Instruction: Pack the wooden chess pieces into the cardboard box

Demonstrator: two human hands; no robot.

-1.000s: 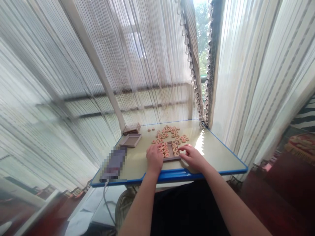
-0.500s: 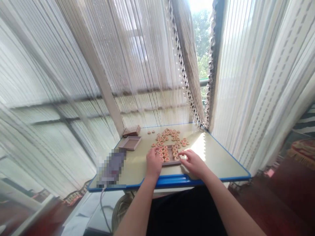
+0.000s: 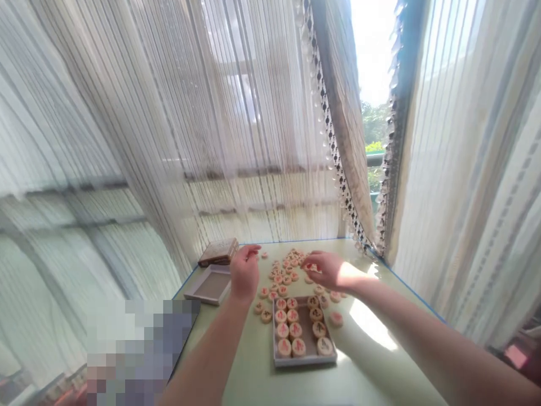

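Observation:
Round wooden xiangqi pieces (image 3: 278,279) with red or dark characters lie scattered across the table. Closer to me, a shallow box tray (image 3: 307,361) holds two columns of red-marked pieces (image 3: 293,316) at its left and one column of dark-marked pieces (image 3: 318,329) at its right; bare tray floor shows between. My left hand (image 3: 245,273) reaches beyond the tray, fingers stretched toward a single piece (image 3: 264,255) at the far left. Over the right side of the scattered pieces, my right hand (image 3: 324,269) has curved fingers and thumb apart. Its fingertips partly hide pieces beneath them.
An empty shallow box lid (image 3: 210,285) lies left of my left forearm, with a brown folded board-like bundle (image 3: 218,251) behind it. A blurred-out object (image 3: 147,349) is at the lower left. Stringed curtains (image 3: 253,197) hang along the table's far edge.
Both hands have left the tray's sides and moved forward to the far pieces. My view has come closer to the table, and the tray now shows uncovered.

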